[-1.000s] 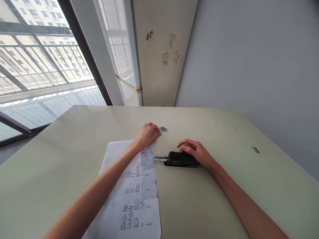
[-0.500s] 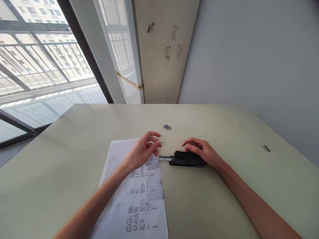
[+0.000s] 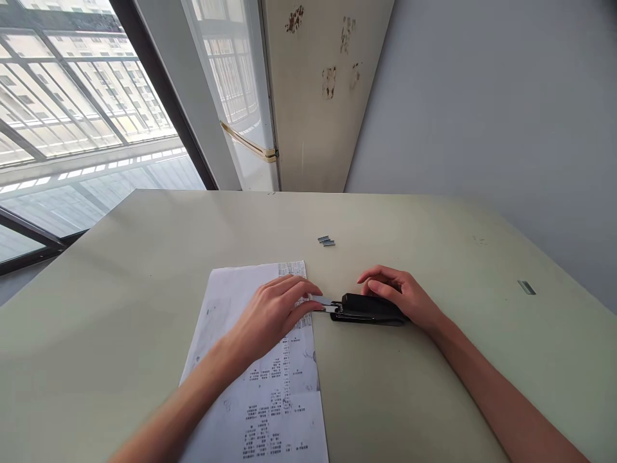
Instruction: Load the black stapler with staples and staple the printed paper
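Note:
A black stapler [image 3: 371,310] lies on its side on the table, and a metal staple tray sticks out of its left end. My right hand [image 3: 402,294] holds the stapler's right end, the thumb along its far side and the fingers curled beyond it. My left hand [image 3: 284,312] pinches a strip of staples [image 3: 319,299] between thumb and fingertips, right at the protruding tray. Whether the strip sits inside the tray I cannot tell. Printed sheets of paper [image 3: 270,411] lie beneath my left hand and forearm.
Several short staple strips [image 3: 326,241] lie together beyond the stapler. Another strip [image 3: 527,287] is off to the right on the pale table [image 3: 144,308]. A grey wall [image 3: 482,96] rises at the right, and a window [image 3: 87,96] is at the left.
My left hand has come down and toward me, bringing the staple strip from beyond the stapler to its tray. My right hand stays at the stapler. The view has tilted slightly downward.

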The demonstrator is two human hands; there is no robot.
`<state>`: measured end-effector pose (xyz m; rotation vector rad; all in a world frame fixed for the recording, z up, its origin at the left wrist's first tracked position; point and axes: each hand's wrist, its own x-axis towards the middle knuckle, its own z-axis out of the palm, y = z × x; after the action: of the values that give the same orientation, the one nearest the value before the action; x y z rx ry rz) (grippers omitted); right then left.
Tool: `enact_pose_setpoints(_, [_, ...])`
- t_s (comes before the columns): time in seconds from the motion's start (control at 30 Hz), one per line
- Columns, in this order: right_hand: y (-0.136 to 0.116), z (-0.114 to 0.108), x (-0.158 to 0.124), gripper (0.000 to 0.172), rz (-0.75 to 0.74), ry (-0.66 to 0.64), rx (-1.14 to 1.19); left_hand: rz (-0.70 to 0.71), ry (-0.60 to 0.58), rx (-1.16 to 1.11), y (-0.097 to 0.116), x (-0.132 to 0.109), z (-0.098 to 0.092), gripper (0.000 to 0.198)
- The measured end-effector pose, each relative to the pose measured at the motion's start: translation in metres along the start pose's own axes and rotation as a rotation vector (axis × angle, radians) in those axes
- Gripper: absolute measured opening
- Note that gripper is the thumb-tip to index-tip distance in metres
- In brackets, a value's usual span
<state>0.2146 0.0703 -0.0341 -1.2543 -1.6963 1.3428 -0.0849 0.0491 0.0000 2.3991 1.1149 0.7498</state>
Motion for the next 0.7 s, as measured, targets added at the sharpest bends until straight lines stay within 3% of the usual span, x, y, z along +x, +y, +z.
enact_pose_setpoints(0.5, [-0.004, -0.001, -0.001, 0.024, 0.036, -0.015, 0.039, 0.027, -0.044, 0.100, -0.005, -0.003, 0.013, 0.022])
enact_pose_setpoints(0.7, [-0.006, -0.001, -0.001, 0.025, 0.047, 0.006, 0.105, 0.021, -0.151, -0.052, -0.019, -0.001, -0.003, 0.022])
